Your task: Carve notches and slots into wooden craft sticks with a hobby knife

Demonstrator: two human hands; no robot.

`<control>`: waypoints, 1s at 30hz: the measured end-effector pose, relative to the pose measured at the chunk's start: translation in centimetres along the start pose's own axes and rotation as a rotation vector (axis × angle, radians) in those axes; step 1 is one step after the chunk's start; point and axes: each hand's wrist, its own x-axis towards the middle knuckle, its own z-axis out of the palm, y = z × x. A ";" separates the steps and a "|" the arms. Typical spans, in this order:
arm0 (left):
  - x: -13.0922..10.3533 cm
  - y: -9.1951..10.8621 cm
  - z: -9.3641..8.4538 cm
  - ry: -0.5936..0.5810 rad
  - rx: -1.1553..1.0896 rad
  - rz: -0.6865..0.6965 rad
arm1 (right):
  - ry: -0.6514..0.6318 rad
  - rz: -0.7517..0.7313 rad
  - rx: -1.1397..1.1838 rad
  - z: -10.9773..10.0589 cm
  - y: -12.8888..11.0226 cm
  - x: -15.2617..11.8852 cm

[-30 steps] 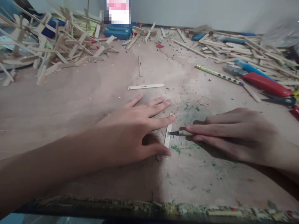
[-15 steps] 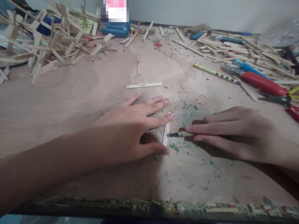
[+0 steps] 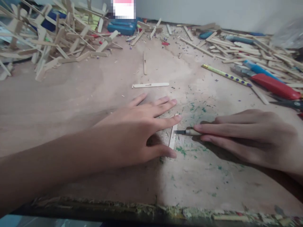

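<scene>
A pale craft stick (image 3: 173,138) lies on the wooden tabletop, pointing away from me. My left hand (image 3: 142,123) rests palm down with fingers spread; its index fingertip presses the stick's far end and its thumb the near end. My right hand (image 3: 251,135) is closed around a small craft knife (image 3: 181,132) with a dark blade, a silver collar and a pale handle. The blade tip touches the stick between my left thumb and index finger. Beyond my left hand lies a slotted craft stick (image 3: 156,84), and behind it a thinner-looking one (image 3: 144,64).
Glued stick constructions (image 3: 59,41) crowd the back left, near a blue case (image 3: 123,27). Loose sticks (image 3: 246,50) pile up at the back right. A yellow pencil (image 3: 224,75), a red-handled cutter (image 3: 274,85) and dark scissors (image 3: 294,103) lie on the right.
The knife blade has slid slightly away from me along the stick. My left hand keeps its hold-down position. The whole view has shifted a little, moving the scene to the right.
</scene>
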 end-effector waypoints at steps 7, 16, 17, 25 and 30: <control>0.2 0.1 -0.1 -0.008 -0.006 0.002 | -0.063 0.018 -0.030 -0.3 -0.1 0.3; 0.2 0.1 -0.2 -0.020 -0.026 -0.006 | 0.017 0.009 -0.038 0.0 0.3 -0.6; 0.2 0.1 -0.3 -0.015 -0.025 -0.001 | 0.015 0.009 -0.043 0.0 0.2 -0.5; 0.5 0.3 -0.3 -0.047 -0.021 -0.025 | -0.020 -0.006 -0.041 -0.5 -0.2 0.3; 1.2 1.0 -1.1 -0.097 -0.022 -0.071 | -0.041 -0.026 -0.040 -0.3 -0.3 0.3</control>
